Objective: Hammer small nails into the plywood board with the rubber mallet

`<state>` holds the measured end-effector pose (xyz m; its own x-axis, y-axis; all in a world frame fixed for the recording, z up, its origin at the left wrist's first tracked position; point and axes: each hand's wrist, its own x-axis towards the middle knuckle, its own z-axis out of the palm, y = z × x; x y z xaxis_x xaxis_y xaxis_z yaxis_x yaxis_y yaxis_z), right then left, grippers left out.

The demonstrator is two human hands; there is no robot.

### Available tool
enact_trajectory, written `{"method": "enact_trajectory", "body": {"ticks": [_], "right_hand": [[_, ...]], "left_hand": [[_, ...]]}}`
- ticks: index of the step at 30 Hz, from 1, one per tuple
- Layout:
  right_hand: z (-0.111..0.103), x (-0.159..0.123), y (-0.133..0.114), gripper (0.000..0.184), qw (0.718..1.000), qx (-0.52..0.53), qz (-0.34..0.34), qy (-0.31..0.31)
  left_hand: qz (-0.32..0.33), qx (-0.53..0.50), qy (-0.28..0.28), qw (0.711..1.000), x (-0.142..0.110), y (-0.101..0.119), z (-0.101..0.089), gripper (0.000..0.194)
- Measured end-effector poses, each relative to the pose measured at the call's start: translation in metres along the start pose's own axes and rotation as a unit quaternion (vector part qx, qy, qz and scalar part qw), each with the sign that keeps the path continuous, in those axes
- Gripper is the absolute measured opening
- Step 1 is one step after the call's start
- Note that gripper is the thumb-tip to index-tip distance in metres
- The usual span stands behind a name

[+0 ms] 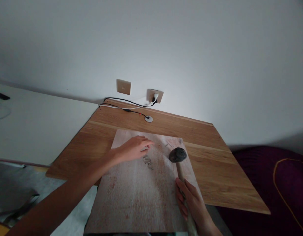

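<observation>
My right grip (191, 200) is clamped around the handle of a mallet (177, 155), its dark head raised toward the far right part of a pale, reddish-stained board (131, 200); my fingers wrap over part of the handle, and its lower end runs out of sight at the bottom of the view. I can't tell whether the mallet's head touches the board or hangs just above it. My left grip (133, 148) is over the far left part of the board, fingers bent and reaching right; whether they pinch something small is too blurred to tell. Just beside them sit dark letter-like marks (148, 162), partly covered by my hand, and I can't make out if they're cut in or lie on top. Fainter marks (170, 144) near the far right corner are unreadable. The board covers part of the wooden worktop (222, 180) and sticks out past its near edge, where whatever is beneath is mostly hidden. To the right, a purple thing (259, 173) is cut off by the frame.
</observation>
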<state>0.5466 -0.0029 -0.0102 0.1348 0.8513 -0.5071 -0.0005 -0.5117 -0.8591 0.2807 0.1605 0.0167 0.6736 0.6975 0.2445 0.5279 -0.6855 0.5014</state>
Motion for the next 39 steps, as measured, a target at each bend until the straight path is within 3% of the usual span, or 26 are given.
{"method": "enact_trajectory", "body": {"ticks": [5, 9, 15, 20, 23, 27, 32, 35, 39], "right_hand": [[0.000, 0.002, 0.000, 0.069, 1.000, 0.000, -0.001, 0.002], [0.001, 0.001, 0.000, 0.068, 1.000, 0.002, -0.007, 0.002], [0.002, 0.000, -0.001, 0.069, 1.000, 0.006, -0.012, 0.004], [0.003, 0.000, -0.002, 0.070, 1.000, 0.006, -0.007, 0.004], [0.002, -0.001, -0.002, 0.069, 1.000, 0.009, -0.006, 0.004], [0.002, -0.001, -0.002, 0.068, 1.000, 0.012, -0.003, 0.004], [0.002, 0.000, -0.001, 0.068, 1.000, 0.014, 0.000, 0.008], [0.002, 0.000, -0.001, 0.067, 1.000, 0.012, -0.001, 0.007], [0.002, -0.001, -0.001, 0.066, 1.000, 0.008, -0.004, 0.004]], "left_hand": [[0.064, 0.049, -0.044, 0.996, -0.019, 0.008, -0.002, 0.028], [0.116, 0.057, -0.045, 0.991, -0.022, 0.007, 0.003, 0.026], [0.142, 0.105, -0.043, 0.983, -0.021, 0.009, 0.006, 0.007], [0.152, 0.211, -0.058, 0.964, -0.019, 0.012, 0.006, 0.015], [0.154, 0.217, -0.054, 0.962, -0.017, 0.012, 0.005, 0.015], [0.139, 0.176, -0.046, 0.973, -0.009, 0.007, 0.004, 0.014], [0.042, -0.010, -0.014, 0.999, 0.007, -0.006, 0.004, 0.020], [-0.001, -0.103, 0.013, 0.995, 0.015, -0.014, 0.009, 0.021], [-0.021, -0.137, 0.046, 0.989, 0.026, -0.020, 0.021, 0.017]]}}
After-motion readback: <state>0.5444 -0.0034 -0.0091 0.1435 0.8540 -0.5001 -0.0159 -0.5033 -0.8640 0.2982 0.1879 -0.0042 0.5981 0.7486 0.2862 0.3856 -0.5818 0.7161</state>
